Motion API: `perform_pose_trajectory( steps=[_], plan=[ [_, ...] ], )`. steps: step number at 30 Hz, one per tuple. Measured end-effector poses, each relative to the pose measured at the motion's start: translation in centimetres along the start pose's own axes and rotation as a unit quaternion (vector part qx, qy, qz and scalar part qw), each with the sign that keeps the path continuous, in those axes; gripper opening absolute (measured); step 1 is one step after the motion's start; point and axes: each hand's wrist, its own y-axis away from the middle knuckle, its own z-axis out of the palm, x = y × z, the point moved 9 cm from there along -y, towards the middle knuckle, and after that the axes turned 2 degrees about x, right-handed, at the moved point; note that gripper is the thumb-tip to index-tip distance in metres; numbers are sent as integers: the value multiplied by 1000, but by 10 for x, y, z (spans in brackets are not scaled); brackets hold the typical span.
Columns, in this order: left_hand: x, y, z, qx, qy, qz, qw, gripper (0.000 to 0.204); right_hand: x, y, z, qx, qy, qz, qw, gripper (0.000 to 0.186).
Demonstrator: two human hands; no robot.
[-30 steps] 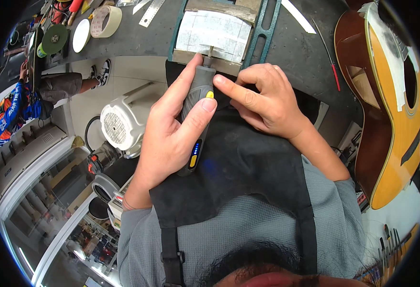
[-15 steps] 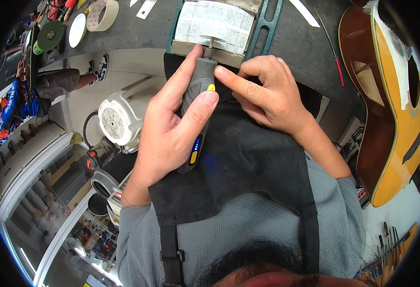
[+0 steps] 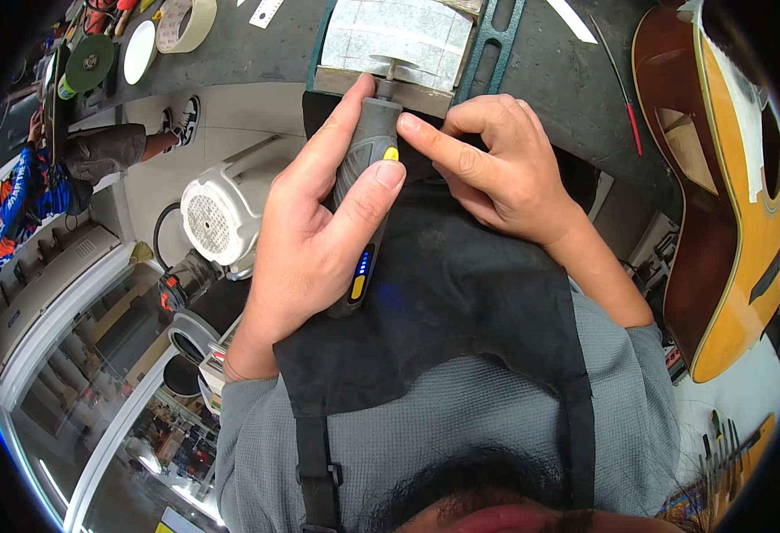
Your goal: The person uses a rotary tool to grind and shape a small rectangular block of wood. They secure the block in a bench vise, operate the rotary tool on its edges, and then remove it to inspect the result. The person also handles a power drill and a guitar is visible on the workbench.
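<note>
My left hand [image 3: 305,226] is wrapped round a grey cordless rotary tool [image 3: 374,138] with a yellow switch and lit blue dots on its side. A small thin disc [image 3: 393,62] on the tool's shaft stands at the near part of a white sheet-covered piece [image 3: 399,31] with pencil lines. That piece lies between wooden jaw pads in a green vise [image 3: 494,53]. My right hand [image 3: 505,169] holds nothing; one finger stretches out with its tip at the tool's front end, while other fingers bend. Whether that tip touches the tool is hard to tell.
An acoustic guitar body [image 3: 736,266] stands at the right, beside a thin red-handled tool [image 3: 632,129] on the dark bench. Tape rolls [image 3: 185,25] lie at the far left. A white machine [image 3: 212,222] sits at left; another person [image 3: 43,186] is beyond it.
The view has shifted slightly, with the bench things sitting a little higher in the picture. Both hands keep nearly the same pose around the rotary tool.
</note>
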Motion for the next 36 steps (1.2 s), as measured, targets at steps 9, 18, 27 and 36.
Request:
perform_pose_trajectory(
  steps=[9,18,27,36],
  plan=[
    [0,0,0,-1,12,2,1000,71,0,1,1,-1,-1,2,1000,78],
    [1,0,1,2,18,-1,1000,70,1,1,1,2,-3,-2,1000,78],
    [0,1,1,10,11,0,1000,70,0,1,0,0,-4,-1,1000,76],
    [1,0,0,7,-10,8,1000,70,1,2,1,6,-8,-2,1000,75]
  ],
)
